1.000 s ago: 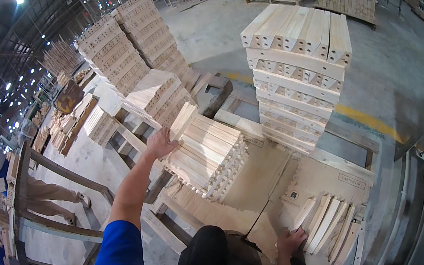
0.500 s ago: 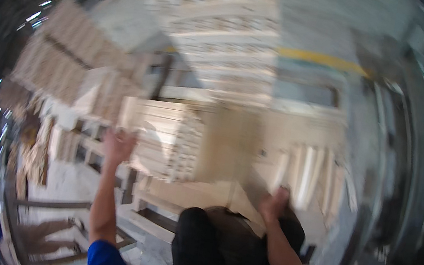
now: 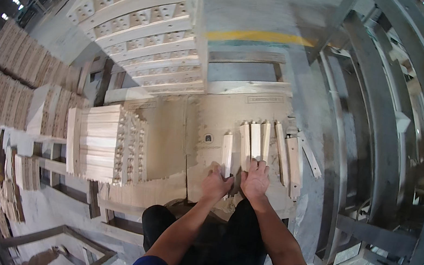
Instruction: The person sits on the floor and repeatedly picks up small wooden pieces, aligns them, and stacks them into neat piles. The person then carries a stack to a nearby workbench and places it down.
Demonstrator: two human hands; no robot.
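Note:
My left hand (image 3: 216,184) closes its thumb and fingers round the near end of a pale wooden strip (image 3: 227,148), which lies lengthwise away from me on cardboard (image 3: 203,156). Just to its right, my right hand (image 3: 255,181) grips the near part of a small group of similar wooden strips (image 3: 256,139). Its fingers hide their near ends, so how many it holds is unclear. Further right, more loose wooden strips (image 3: 280,151) lie side by side, some with pegged ends.
At left on the cardboard stands a neat stack of wooden strips (image 3: 98,140). A tall pile of drilled wooden pieces (image 3: 145,29) rises behind it. More stacks (image 3: 31,59) stand far left. A metal frame (image 3: 387,98) runs along the right; a yellow floor line (image 3: 259,36) lies beyond.
My left hand has left the side of the stack and come over to the loose strips. My right hand has moved forward onto the strips. The view has swung rightward.

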